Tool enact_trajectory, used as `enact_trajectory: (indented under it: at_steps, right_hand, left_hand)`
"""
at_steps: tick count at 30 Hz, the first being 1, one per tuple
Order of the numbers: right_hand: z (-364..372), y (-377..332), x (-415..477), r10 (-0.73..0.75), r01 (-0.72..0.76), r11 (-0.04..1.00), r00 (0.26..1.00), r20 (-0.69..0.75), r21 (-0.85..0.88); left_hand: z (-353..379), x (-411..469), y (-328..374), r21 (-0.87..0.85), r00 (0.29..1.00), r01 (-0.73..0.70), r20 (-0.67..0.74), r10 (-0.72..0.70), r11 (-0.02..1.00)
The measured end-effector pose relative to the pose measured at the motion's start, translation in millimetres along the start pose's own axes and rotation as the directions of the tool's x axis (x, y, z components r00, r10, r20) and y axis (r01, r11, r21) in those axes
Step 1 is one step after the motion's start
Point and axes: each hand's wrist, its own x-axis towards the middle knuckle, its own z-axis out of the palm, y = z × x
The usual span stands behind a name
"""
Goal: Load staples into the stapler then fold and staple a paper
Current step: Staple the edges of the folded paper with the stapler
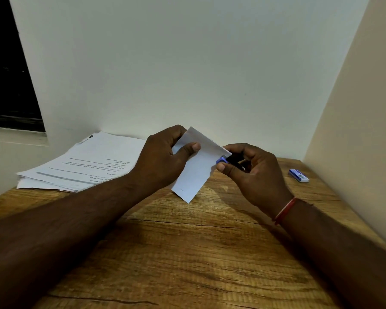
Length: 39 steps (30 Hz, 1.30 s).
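The left hand [163, 159] pinches the folded paper [194, 172] above the surface [187, 253]. The right hand [256, 175] curls round the stapler [222, 161] at the paper's 3 o'clock edge. So shallow a bite may tear out or miss a layer.

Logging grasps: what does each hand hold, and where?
Left hand pinches the folded white paper at its upper left edge; right hand grips the blue-and-black stapler by its body.
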Motion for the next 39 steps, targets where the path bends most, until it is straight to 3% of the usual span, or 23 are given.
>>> enact_trajectory:
  at_steps: [29, 32, 36, 39]
  right_hand:
    - [0.0, 6.0, 11.0, 0.072, -0.073, 0.996, 0.997, -0.025, -0.048]
    - [0.0, 6.2, 8.1, 0.089, -0.088, 0.996, 0.996, -0.024, 0.026]
    - [-2.5, 9.7, 3.3, 0.114, -0.126, 0.983, 0.989, 0.091, 0.133]
    - [0.3, 14.1, 4.5, 0.195, -0.216, 0.943, 0.975, 0.105, 0.254]
  left_hand:
    - [3.6, -3.5, 0.2, -0.082, 0.997, -0.006, 0.076, 0.012, 0.997]
    - [2.5, -2.3, -3.6, -0.068, 0.998, 0.004, 0.070, 0.000, 0.998]
    - [2.6, -0.7, -8.9, -0.027, 0.999, 0.017, 0.049, -0.016, 0.999]
    - [1.5, 0.7, -9.9, -0.068, 0.997, 0.072, 0.044, -0.069, 0.995]
